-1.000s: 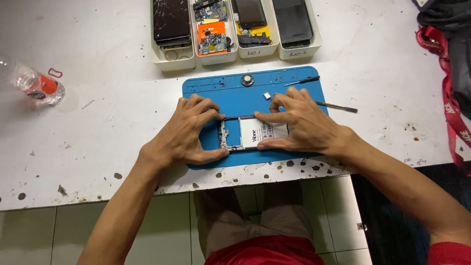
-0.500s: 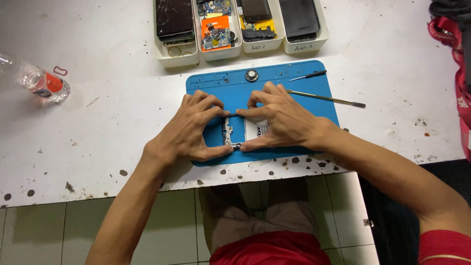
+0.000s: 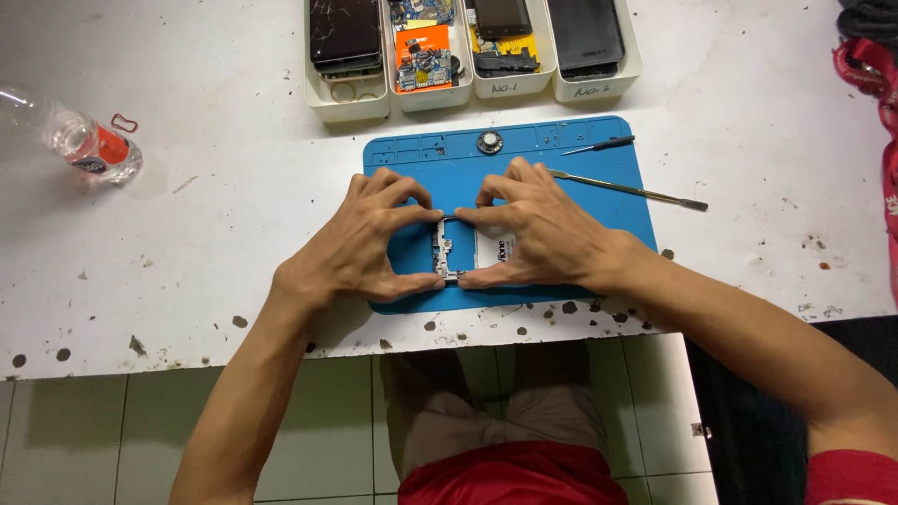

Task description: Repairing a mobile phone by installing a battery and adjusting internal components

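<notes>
An opened phone body (image 3: 460, 251), with a bare metal frame and a white battery, lies on a blue work mat (image 3: 599, 150) on the white table. My left hand (image 3: 369, 238) grips its left side, thumb along the near edge and fingers curled over the far edge. Its right side is held by my right hand (image 3: 538, 229), which covers most of the battery. The fingertips of both hands meet at the phone's far edge. Much of the phone is hidden under my hands.
On the mat's far part lie a small round part (image 3: 489, 141), a screwdriver (image 3: 599, 145) and a thin metal pry tool (image 3: 629, 190). Several white bins (image 3: 472, 42) with phones and circuit boards stand behind. A plastic bottle (image 3: 79, 140) lies at far left.
My right hand has shifted left over the phone and its fingertips now meet the left hand's at the far edge. The camera view has drifted a little.
</notes>
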